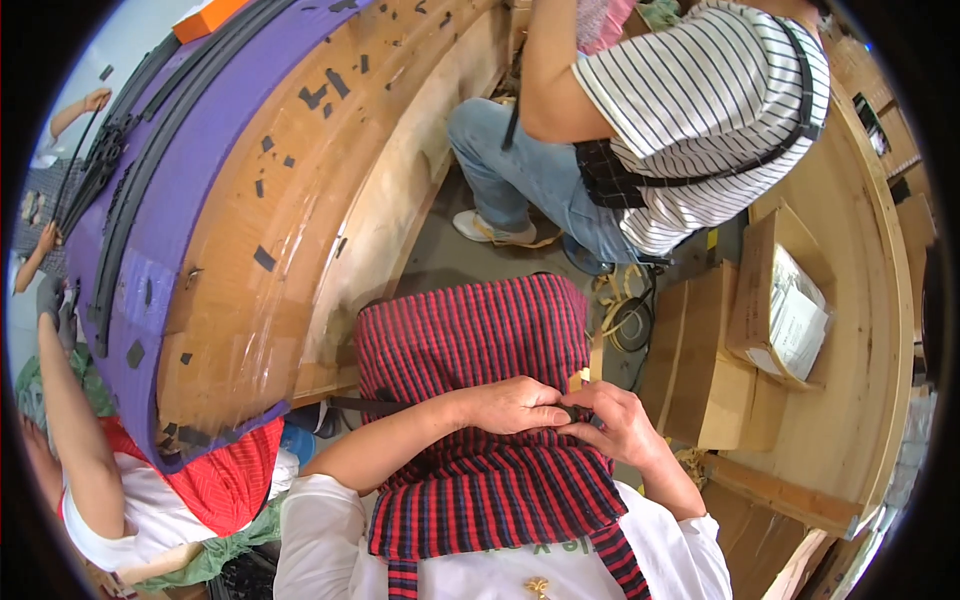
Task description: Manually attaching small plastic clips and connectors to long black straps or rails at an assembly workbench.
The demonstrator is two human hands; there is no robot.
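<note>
Over my lap, covered by a red, black and blue striped apron, my two hands meet. My left hand is closed, its thumb and fingers around the end of a thin black strip. That black strip runs out to the left under my left forearm. Pressed close beside it, my right hand pinches at the same dark end, mostly hidden by the fingers. A small pale, yellowish piece shows just above the right fingertips; I cannot tell what it is.
At left stands a purple-edged worktable with long black strips and scattered dark scraps. Ahead sits a co-worker in a striped shirt. Another person's arm is at lower left. A cardboard box with white packets rests on the right-hand wooden table.
</note>
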